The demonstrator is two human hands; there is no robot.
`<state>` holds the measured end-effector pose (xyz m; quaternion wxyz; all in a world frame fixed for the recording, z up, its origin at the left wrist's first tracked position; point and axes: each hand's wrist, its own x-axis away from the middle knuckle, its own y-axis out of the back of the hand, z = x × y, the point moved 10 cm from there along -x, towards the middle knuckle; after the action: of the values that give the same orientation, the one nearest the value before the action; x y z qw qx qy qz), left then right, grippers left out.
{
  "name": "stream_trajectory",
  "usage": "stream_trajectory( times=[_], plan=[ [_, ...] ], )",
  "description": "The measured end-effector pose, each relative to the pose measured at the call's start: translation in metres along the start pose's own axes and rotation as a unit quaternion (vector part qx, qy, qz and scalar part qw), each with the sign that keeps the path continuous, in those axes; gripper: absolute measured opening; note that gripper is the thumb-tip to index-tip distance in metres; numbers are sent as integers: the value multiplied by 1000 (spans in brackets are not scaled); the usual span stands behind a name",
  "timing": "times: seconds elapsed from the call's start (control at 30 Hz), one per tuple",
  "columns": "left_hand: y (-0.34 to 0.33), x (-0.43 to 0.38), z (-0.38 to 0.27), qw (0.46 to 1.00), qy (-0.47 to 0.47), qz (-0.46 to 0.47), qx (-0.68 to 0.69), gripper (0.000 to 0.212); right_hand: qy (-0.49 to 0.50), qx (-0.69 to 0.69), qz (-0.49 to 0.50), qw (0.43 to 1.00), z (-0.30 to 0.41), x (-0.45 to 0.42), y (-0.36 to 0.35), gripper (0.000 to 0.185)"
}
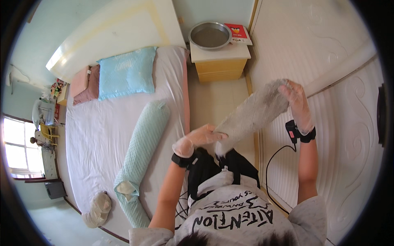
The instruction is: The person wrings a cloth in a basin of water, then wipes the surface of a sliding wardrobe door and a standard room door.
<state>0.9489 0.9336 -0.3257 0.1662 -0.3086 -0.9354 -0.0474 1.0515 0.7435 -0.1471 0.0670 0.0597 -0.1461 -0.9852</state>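
Note:
A damp-looking grey cloth (251, 115) is stretched slantwise in the air in front of my body. My right hand (295, 97), in a clear plastic glove, grips its upper right end. At the lower left end, my left hand (203, 136) pinches the cloth's edge; it wears a clear glove too. Black straps with small devices circle both wrists, and a black cable (268, 175) runs from the right one. Beneath the cloth lies the tiled floor strip (212, 101) between the bed and the white wardrobe doors.
On my left is a bed (92, 129) with a blue pillow (127, 73), a long mint-green bolster (144, 144) and a bunched beige cloth item (98, 209). Ahead, a metal basin (210, 46) stands on a nightstand (220, 69). White wardrobe doors (332, 129) rise close on my right.

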Motion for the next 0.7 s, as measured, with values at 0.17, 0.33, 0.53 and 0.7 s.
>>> stream_trajectory(
  times=[0.17, 0.33, 0.53, 0.7],
  plan=[
    [24, -29, -15, 998, -28, 48, -11, 33, -65, -8, 60, 996, 3, -40, -3, 50],
    [51, -41, -39, 989, 111, 71, -63, 35, -25, 106, -98, 989, -2, -57, 33, 54],
    [72, -75, -38, 993, -1, 105, -54, 35, -77, 8, -114, 990, -39, -71, 56, 60],
    [95, -92, -15, 969, 8, 71, 237, 33, -62, 122, -171, 976, -61, -88, 35, 55]
  ],
)
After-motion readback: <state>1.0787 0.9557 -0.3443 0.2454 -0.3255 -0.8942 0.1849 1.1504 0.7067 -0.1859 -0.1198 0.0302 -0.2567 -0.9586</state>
